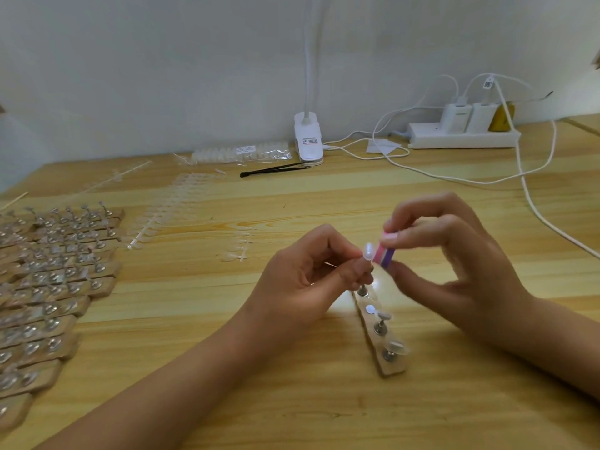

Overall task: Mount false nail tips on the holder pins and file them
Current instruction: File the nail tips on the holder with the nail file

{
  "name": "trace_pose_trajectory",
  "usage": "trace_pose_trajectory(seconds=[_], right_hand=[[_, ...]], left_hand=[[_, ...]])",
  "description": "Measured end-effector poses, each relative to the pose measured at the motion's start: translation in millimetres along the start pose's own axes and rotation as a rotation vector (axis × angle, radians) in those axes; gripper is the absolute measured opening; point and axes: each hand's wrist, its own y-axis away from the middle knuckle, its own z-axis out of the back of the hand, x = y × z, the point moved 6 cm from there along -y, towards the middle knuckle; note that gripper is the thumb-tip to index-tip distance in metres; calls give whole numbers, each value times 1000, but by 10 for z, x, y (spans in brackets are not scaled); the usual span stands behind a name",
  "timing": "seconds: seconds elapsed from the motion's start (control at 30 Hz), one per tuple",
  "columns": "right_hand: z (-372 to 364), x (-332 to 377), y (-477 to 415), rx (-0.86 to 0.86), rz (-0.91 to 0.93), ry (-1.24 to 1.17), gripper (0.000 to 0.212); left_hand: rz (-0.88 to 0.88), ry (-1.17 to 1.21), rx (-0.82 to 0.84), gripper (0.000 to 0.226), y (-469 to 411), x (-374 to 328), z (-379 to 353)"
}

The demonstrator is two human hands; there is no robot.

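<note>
I read the task as mid-cycle, in the filing step. My left hand (308,274) is clenched in a pinch around a pin lifted clear of its base, with one nail tip (369,251) upright on top. My right hand (461,264) grasps the pink-and-purple file block (384,254) between thumb and fingertips, its edge touching or just beside that tip. The holder strip (388,368) lies on the table (324,196) at 6 o'clock from the hands. Two mounted tips (384,316) stand on its pins, and a bare disc (370,309) marks one empty seat. I cannot tell whether the pin nearest my left hand carries a tip. A large bank of loaded holders (55,287) fills 9 o'clock and appears finished. Clear tip strips (172,206) at 10 o'clock and a bag of tips (240,153) at 11 o'clock suggest that stock remains. Open wood lies at 12 o'clock and at 6 o'clock between the forearms. A cable (548,220) crosses at 3 o'clock, well apart from my right hand. The lamp clamp (308,141), a black tool (272,171) and the power strip (464,139) line the far edge by the wall. The near table edge is out of view.
</note>
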Motion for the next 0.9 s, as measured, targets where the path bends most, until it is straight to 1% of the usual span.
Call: trace_pose_trajectory(seconds=[0.03,0.13,0.2,0.27,0.37,0.5,0.63,0.67,0.73,0.83,0.9], right_hand=[[2,-13,0,1,-11,2,23],[-36,41,23,20,46,13,19],[-19,10,12,13,23,-4,15],[-6,-26,5,13,-7,-20,16],[-31,21,19,34,42,-31,19],[-1,-2,-6,41,18,-11,22],[-47,93,9,77,108,-8,18],[-32,48,-1,67,82,-4,17],[22,-119,-26,22,-40,-15,18],[68,-330,-18,-54,-223,-111,23],[70,-384,-5,-82,-285,-160,26]], left_hand=[[2,3,1,6,1,6,-3],[-14,3,5,6,-1,-6,-1],[-5,3,5,4,-3,5,0],[4,10,10,1,0,13,-5],[-13,7,21,5,-1,0,-12],[15,22,28,7,-1,19,-16],[-5,8,30,7,-4,-5,-9],[4,18,25,6,-7,-2,-10],[27,23,28,3,-5,16,-21],[30,12,58,1,4,18,-44],[34,29,57,3,6,13,-33]])
